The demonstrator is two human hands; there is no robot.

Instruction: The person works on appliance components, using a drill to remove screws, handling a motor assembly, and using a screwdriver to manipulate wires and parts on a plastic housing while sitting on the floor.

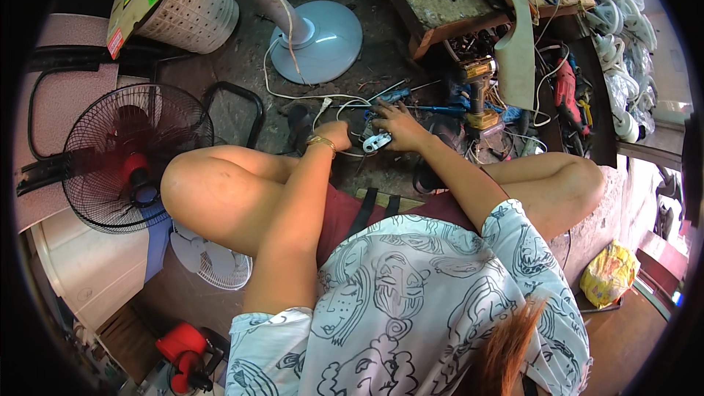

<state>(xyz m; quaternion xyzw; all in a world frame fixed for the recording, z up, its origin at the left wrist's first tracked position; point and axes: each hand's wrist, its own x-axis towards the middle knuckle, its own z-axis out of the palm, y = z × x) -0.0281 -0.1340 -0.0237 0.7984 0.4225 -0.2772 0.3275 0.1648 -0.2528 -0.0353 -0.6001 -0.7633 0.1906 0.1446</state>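
On the floor between my bent legs, both hands work close together. My left hand (pixel 336 134) is closed, with a bracelet at its wrist; what its fingers hold is hidden. Just to its right, my right hand (pixel 398 126) has curled fingers, and what is in them cannot be made out. A small white part (pixel 376 143) with dark openings sits against the right hand's thumb side. Thin wires run among the hands. A pale plug (pixel 323 105) on a white cord lies just beyond the left hand. Blue-handled screwdrivers (pixel 398 95) lie beyond the right hand.
A grey round fan base (pixel 323 40) with its post stands ahead. At left are a caged fan (pixel 136 161), grey fan blades (pixel 209 257) and a perforated basket (pixel 194 11). To the right are a yellow drill (pixel 481 95), red power tool (pixel 566 92) and wooden table (pixel 433 11).
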